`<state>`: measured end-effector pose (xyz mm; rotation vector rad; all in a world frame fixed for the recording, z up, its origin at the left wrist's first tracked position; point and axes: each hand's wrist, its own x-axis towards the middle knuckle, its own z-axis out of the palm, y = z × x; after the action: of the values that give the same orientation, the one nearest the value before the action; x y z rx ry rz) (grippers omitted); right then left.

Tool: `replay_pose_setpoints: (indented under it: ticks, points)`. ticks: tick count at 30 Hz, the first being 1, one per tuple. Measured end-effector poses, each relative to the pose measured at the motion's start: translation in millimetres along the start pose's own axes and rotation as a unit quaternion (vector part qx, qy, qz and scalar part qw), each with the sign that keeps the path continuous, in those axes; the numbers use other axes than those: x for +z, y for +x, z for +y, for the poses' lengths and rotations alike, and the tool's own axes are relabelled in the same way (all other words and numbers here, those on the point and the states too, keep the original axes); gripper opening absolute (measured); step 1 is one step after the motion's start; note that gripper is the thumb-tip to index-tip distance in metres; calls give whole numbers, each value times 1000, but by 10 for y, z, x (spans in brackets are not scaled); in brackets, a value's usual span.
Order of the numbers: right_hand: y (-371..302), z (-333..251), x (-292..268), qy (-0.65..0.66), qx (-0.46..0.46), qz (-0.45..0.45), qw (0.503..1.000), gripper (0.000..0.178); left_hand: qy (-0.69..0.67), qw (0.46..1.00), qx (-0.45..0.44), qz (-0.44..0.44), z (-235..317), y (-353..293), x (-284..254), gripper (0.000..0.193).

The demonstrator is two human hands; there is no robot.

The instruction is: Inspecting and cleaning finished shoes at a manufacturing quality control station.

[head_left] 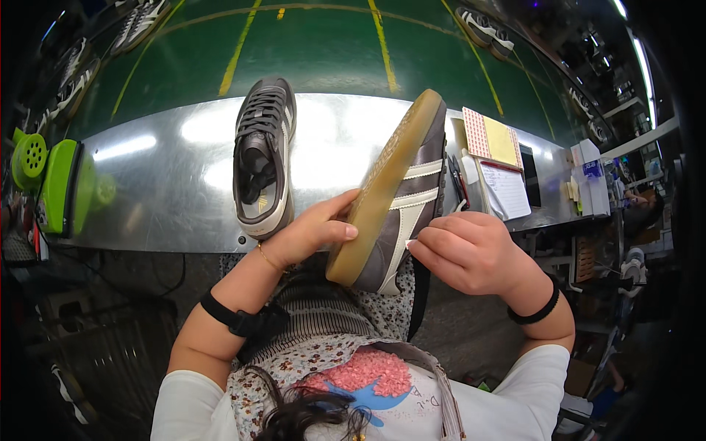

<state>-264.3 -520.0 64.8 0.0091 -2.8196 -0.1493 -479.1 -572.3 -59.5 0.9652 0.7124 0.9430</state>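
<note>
A dark grey sneaker [423, 220] with cream stripes and a tan gum sole is tipped on its side, its sole turned to the left. My left hand [320, 229] grips it, thumb against the sole near the heel and fingers behind it. Close to the striped upper, my right hand [467, 250] is closed in a pinch. A small white bit shows at its fingertips, too small to name. The matching sneaker [261, 158] stands upright, laced, on the metal table [184, 176] to the left, toe pointing away from me.
A green device [62, 187] stands at the table's left end. On the right lie a notebook [507, 192], a red-checked pad [478, 136], dark tools [459, 182] and a white box [590, 180]. More shoes [484, 33] sit along the far green surface [316, 48].
</note>
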Motion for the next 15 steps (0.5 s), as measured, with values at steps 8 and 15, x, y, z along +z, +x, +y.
replay_pose_setpoints:
  ticks: [8,15]
  points:
    - [-30,-82,41,-38,4,-69,997,21,1,1000,2,-9,-31,13,-13,93]
    - [-357,-187,168,34,182,57,981,23,-2,1000,17,12,-80,8,-67,94]
